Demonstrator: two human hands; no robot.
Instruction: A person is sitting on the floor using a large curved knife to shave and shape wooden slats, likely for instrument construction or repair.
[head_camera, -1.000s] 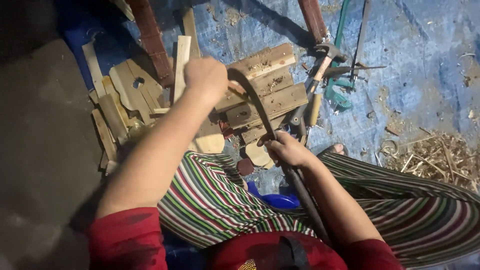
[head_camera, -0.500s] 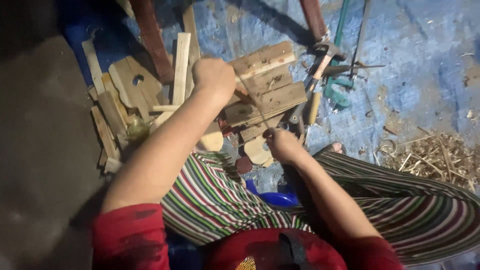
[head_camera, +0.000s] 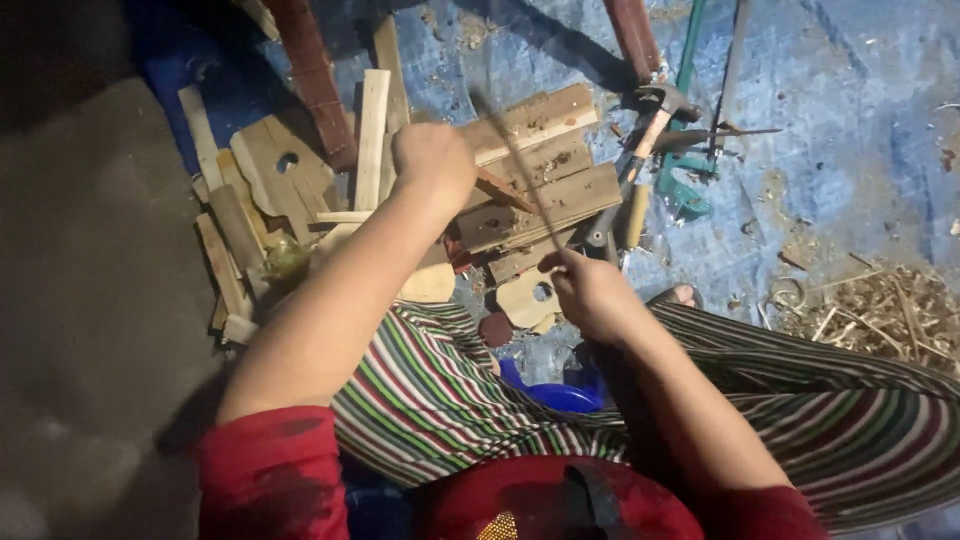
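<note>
Left hand (head_camera: 432, 160) is now sitting closed on the small reddish wooden piece (head_camera: 500, 188) atop the stack of rough pale wooden offcuts (head_camera: 540, 190) on the blue tarpaulin floor (head_camera: 850, 120), having slid right from a second ago. Right hand (head_camera: 590, 295) is pinching the thin dark curved blade (head_camera: 520, 175), which is now swung up steeper across the stack, blurred. Reads as mid-stroke cutting; wooden-handled hammer (head_camera: 645, 150) is lying untouched just right.

Cut boards (head_camera: 530, 180) lie heaped at frame centre on a tarpaulin (head_camera: 850, 200), with wooden offcuts (head_camera: 250, 200) to their left. A hammer (head_camera: 650, 140) and clamp (head_camera: 685, 180) rest right of them; shavings (head_camera: 880, 310) fill the right edge.
</note>
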